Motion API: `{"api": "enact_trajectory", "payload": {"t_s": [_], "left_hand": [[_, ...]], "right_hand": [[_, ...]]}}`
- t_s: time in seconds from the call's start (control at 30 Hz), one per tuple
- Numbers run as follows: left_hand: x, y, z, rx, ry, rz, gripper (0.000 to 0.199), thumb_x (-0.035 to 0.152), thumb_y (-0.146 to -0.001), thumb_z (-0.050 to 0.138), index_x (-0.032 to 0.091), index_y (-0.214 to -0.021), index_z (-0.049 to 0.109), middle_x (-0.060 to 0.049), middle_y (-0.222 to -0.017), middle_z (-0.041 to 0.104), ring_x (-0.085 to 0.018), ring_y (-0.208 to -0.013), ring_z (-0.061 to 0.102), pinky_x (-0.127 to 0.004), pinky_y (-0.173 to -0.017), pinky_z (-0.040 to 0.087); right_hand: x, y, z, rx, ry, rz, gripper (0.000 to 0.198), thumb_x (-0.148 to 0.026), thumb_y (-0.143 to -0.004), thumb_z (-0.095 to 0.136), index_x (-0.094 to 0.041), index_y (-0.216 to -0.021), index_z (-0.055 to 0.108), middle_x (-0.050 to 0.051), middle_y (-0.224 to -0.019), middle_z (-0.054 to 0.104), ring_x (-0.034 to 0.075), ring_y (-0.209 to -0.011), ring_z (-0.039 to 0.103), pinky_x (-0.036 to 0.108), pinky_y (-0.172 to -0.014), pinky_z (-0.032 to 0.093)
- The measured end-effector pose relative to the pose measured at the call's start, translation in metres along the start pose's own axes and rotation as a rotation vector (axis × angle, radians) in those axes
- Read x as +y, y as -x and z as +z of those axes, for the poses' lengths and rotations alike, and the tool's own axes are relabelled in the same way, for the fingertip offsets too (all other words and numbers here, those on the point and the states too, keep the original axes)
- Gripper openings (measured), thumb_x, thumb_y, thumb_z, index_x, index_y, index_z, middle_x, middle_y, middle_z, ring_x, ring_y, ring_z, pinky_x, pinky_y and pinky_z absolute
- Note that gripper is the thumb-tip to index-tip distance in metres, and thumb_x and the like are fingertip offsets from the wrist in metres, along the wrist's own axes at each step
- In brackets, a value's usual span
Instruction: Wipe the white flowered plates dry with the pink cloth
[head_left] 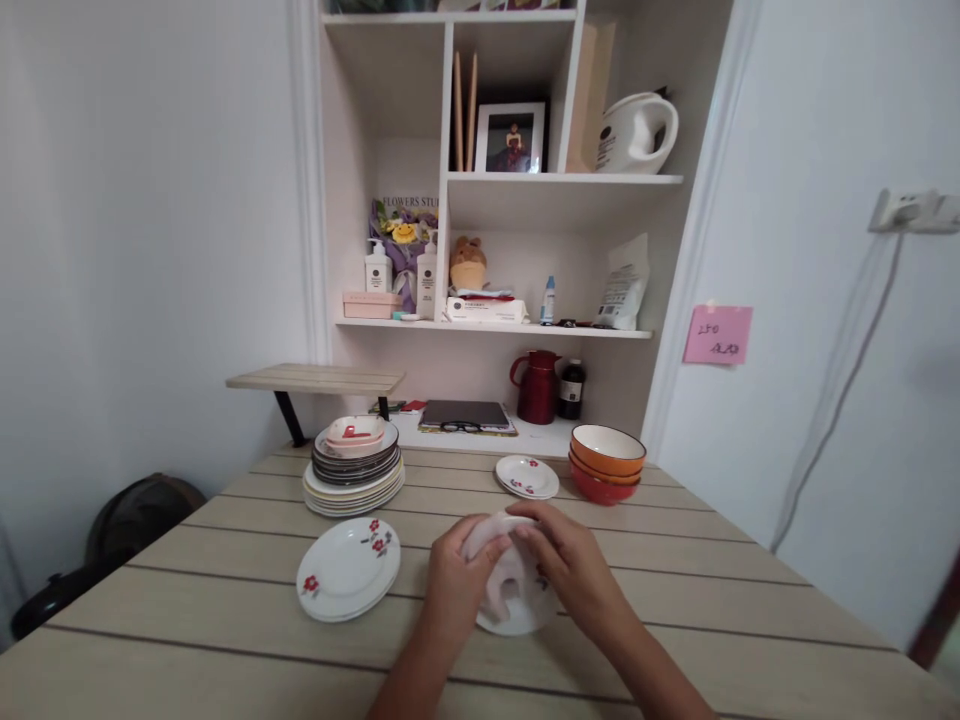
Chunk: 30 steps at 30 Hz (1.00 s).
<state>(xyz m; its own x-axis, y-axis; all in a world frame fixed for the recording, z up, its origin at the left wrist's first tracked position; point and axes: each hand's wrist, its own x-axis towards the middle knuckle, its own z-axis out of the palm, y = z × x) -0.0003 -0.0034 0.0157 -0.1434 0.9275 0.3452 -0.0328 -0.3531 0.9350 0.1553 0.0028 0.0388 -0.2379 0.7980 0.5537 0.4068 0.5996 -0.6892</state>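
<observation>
My left hand and my right hand are close together near the front middle of the table. Both are closed on the rim of a small white dish, thumbs on the near side and fingers around its edge. My fingers cover much of it, so its exact shape is unclear. Below it, partly hidden, a white plate with a flower print lies on the table. Left of my hands sit stacked white plates with red flowers. Smaller flowered plates lie beyond my hands.
A tall stack of plates, topped by a squarish dish, stands at the left under a raised wooden shelf. Orange and red bowls are nested at the right. Behind are a laptop, a red jug and a dark bottle.
</observation>
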Motion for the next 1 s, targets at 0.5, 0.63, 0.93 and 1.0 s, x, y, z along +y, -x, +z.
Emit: {"api": "enact_trajectory", "payload": {"t_s": [0.5, 0.63, 0.93, 1.0], "left_hand": [[-0.007, -0.001, -0.004, 0.185, -0.046, 0.172, 0.048, 0.026, -0.069, 0.074, 0.023, -0.116, 0.061, -0.006, -0.104, 0.064, -0.018, -0.086, 0.063, -0.027, -0.078, 0.050], [-0.007, -0.002, -0.006, 0.074, -0.145, 0.289, 0.023, 0.030, -0.077, 0.066, 0.021, -0.097, 0.074, -0.008, -0.102, 0.067, -0.023, -0.098, 0.062, -0.032, -0.088, 0.048], [-0.011, -0.005, -0.010, -0.049, -0.069, 0.034, 0.032, 0.046, -0.074, 0.069, 0.015, -0.082, 0.071, 0.000, -0.066, 0.065, -0.016, -0.063, 0.057, -0.021, -0.057, 0.044], [-0.012, -0.007, -0.009, -0.037, -0.008, -0.007, 0.033, 0.046, -0.071, 0.072, 0.014, -0.081, 0.071, 0.000, -0.066, 0.064, -0.015, -0.062, 0.055, -0.021, -0.056, 0.044]], "right_hand": [[0.009, 0.004, 0.014, -0.051, -0.042, 0.077, 0.025, -0.041, -0.092, 0.045, -0.022, -0.075, 0.046, -0.005, -0.061, 0.048, 0.014, -0.057, 0.045, 0.023, -0.053, 0.032], [0.011, 0.004, 0.015, -0.047, -0.068, 0.086, 0.026, -0.041, -0.092, 0.045, -0.021, -0.075, 0.047, -0.005, -0.061, 0.046, 0.014, -0.057, 0.043, 0.024, -0.053, 0.032], [0.012, 0.004, 0.019, 0.001, -0.084, 0.098, 0.026, -0.041, -0.092, 0.047, -0.019, -0.079, 0.053, -0.005, -0.061, 0.047, 0.014, -0.058, 0.044, 0.024, -0.054, 0.031], [0.011, 0.005, 0.020, 0.016, -0.101, 0.101, 0.026, -0.042, -0.091, 0.047, -0.019, -0.078, 0.053, -0.005, -0.060, 0.046, 0.013, -0.057, 0.043, 0.024, -0.053, 0.031]]}}
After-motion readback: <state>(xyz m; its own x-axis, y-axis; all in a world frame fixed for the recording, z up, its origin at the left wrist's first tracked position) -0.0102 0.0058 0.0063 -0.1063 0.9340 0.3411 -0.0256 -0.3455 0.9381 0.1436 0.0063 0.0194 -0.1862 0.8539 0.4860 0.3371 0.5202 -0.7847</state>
